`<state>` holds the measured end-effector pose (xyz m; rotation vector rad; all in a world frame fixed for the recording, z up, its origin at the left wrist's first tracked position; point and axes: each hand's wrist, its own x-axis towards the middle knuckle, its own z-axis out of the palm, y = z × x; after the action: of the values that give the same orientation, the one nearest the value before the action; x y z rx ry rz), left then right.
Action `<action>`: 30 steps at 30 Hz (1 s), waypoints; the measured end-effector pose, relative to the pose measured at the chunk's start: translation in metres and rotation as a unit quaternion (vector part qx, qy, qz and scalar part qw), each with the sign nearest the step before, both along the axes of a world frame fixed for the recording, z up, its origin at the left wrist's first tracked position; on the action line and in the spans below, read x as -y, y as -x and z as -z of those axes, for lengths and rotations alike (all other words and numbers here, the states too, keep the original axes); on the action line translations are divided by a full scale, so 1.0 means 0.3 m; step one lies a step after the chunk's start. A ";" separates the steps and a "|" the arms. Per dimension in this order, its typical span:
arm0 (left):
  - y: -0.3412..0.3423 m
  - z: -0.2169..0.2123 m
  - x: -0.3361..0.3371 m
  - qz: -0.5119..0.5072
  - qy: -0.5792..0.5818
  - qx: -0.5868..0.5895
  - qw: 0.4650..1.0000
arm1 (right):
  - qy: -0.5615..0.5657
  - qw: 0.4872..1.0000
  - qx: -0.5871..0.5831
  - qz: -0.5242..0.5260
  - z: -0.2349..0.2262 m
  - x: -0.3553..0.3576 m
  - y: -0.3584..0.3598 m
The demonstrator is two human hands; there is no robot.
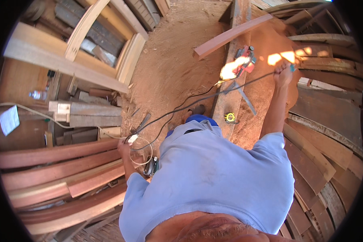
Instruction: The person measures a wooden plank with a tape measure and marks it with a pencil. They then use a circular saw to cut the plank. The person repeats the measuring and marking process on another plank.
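My right hand (283,74) is raised at the right, fingers wrapped round a black cord (213,93). A small teal piece (293,67) shows at its far side; I cannot make out what it is. The cord stretches down to the left to my left hand (124,147), which is closed on it. Beside those fingers sits a white plug connector (133,138), with a pale cable (151,149) looping from it. A red and black power tool (245,62) rests on a long wooden beam (226,105), partly washed out by sunlight.
A yellow tape measure (230,117) and a grey metal square (246,99) lie by the beam. One reddish timber (230,36) crosses it. Stacked boards (60,155) stand left, more planks (322,141) right. A wooden frame (64,60) is far left. Sawdust covers the floor (181,52).
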<state>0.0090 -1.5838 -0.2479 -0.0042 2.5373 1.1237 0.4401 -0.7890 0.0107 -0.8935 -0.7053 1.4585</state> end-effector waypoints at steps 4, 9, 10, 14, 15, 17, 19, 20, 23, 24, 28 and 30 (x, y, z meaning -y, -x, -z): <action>0.211 -0.295 -0.296 0.060 0.063 -0.011 0.996 | 0.178 0.964 0.166 0.106 0.467 0.068 -0.229; 0.215 -0.871 -1.132 0.412 -0.042 -0.068 0.908 | 0.272 0.819 0.505 0.005 0.821 0.118 -0.378; 0.169 -0.954 -1.273 0.449 -0.042 -0.102 0.887 | 0.199 0.785 0.580 -0.090 0.790 0.126 -0.273; 0.020 -1.117 -1.745 0.606 -0.136 -0.311 0.719 | -0.151 0.862 0.400 -0.272 0.374 0.219 0.225; -0.026 -1.137 -1.830 0.602 -0.088 -0.297 0.736 | -0.138 0.861 0.297 -0.389 0.116 0.292 0.373; -0.148 -1.176 -2.003 0.604 -0.096 -0.280 0.740 | -0.225 0.806 0.343 -0.427 -0.145 0.354 0.489; -0.314 -1.307 -2.119 0.613 -0.069 -0.182 0.765 | -0.225 0.818 0.299 -0.438 -0.159 0.334 0.519; -0.377 -1.352 -2.164 0.614 -0.052 -0.132 0.776 | -0.225 0.821 0.278 -0.445 -0.162 0.315 0.504; -0.411 -1.276 -2.240 0.689 -0.140 -0.139 0.697 | -0.186 0.890 0.292 -0.296 -0.285 0.268 0.305; -0.419 -1.233 -2.264 0.721 -0.165 -0.119 0.662 | -0.163 0.929 0.265 -0.199 -0.349 0.276 0.213; -0.393 -0.977 -2.299 0.782 -0.174 -0.038 0.597 | -0.199 0.967 0.107 0.114 -0.490 0.294 -0.233; -0.312 -0.799 -2.310 0.786 -0.163 -0.032 0.595 | -0.239 0.933 -0.089 0.254 -0.551 0.331 -0.472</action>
<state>0.1026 -0.8906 -0.0081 1.8999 1.2118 0.6112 0.5817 -0.8881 0.1760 -0.5022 -0.5988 0.8368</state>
